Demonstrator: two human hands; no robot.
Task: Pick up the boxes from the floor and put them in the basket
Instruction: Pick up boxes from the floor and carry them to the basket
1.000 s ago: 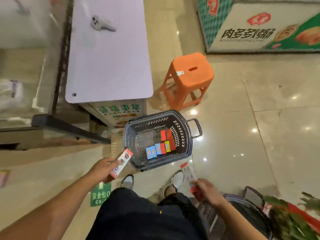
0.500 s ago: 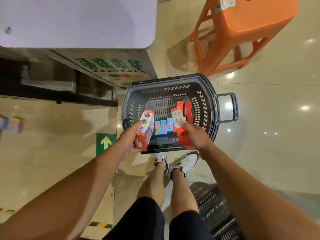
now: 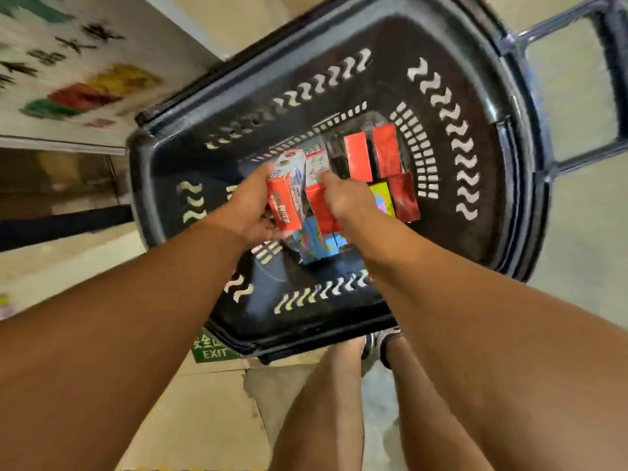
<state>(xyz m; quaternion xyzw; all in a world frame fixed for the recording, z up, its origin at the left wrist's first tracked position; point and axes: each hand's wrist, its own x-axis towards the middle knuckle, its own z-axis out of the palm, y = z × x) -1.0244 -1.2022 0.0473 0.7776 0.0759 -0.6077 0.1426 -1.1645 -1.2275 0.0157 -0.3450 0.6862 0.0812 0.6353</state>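
A black plastic basket [image 3: 482, 107] fills the upper middle of the view. Both hands reach down inside it. My left hand [image 3: 246, 212] grips a red-and-white box [image 3: 289, 192]. My right hand [image 3: 346, 197] grips a second red-and-white box [image 3: 321, 202] right beside the first. On the basket's bottom lie several boxes: red ones [image 3: 385, 151] at the far right, a yellow one [image 3: 382, 198], and blue ones [image 3: 317, 244] under my hands.
The basket's handle [image 3: 611, 83] sticks out at the upper right. A printed cabinet side [image 3: 68, 79] stands close on the left. A green exit sign [image 3: 212, 348] is stuck on the tiled floor by my legs.
My head has dropped much closer to the basket. Both hands have moved from above the near rim down into the basket, still holding their boxes, which are now side by side.
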